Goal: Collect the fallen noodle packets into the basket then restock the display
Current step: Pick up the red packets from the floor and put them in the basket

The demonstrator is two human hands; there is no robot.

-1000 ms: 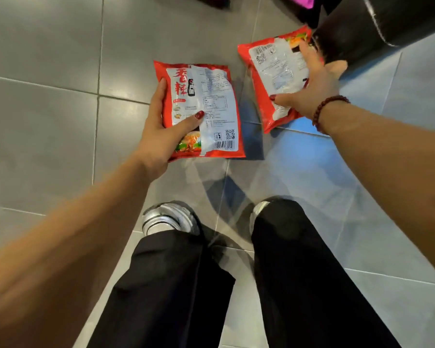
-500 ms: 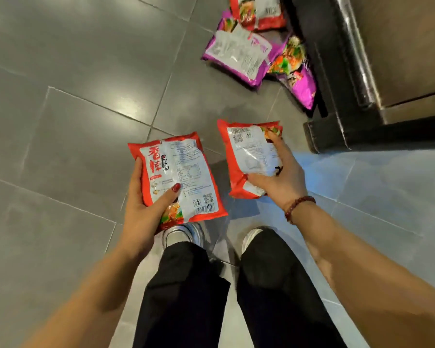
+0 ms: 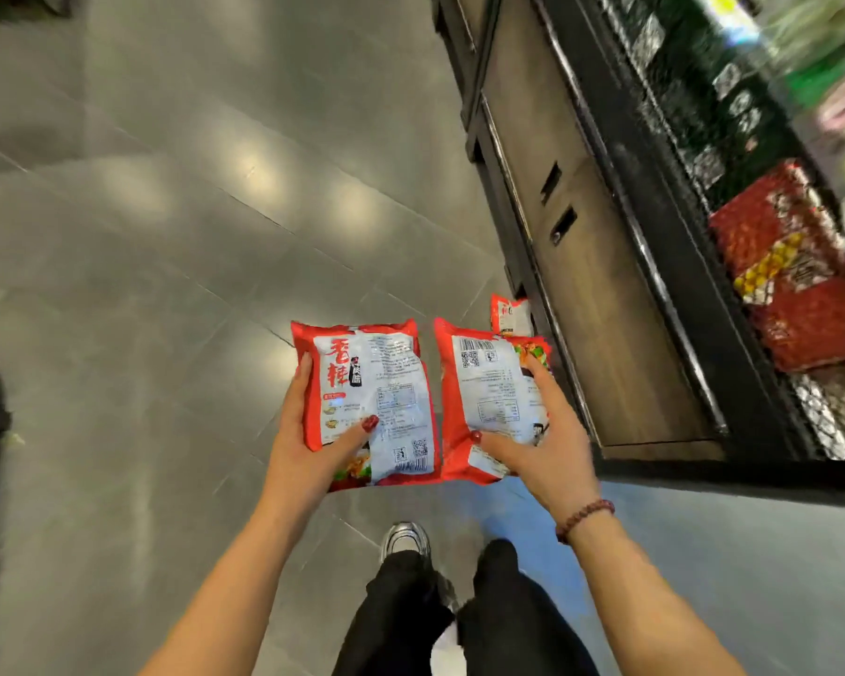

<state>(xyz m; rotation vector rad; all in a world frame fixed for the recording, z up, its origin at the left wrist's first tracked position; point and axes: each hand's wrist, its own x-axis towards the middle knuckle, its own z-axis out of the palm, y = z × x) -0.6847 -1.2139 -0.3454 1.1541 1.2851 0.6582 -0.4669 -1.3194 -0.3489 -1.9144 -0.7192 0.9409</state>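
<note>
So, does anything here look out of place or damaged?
Yes: one fallen packet lies on the floor at the foot of the display cabinet, partly hidden behind the right-hand packet. That and the left-hand packet look intact.

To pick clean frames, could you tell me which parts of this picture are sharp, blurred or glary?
Head view: the left-hand packet and right-hand packet are sharp; the display shelf, upper right, is motion-blurred; soft glare patches dot the floor.
</note>
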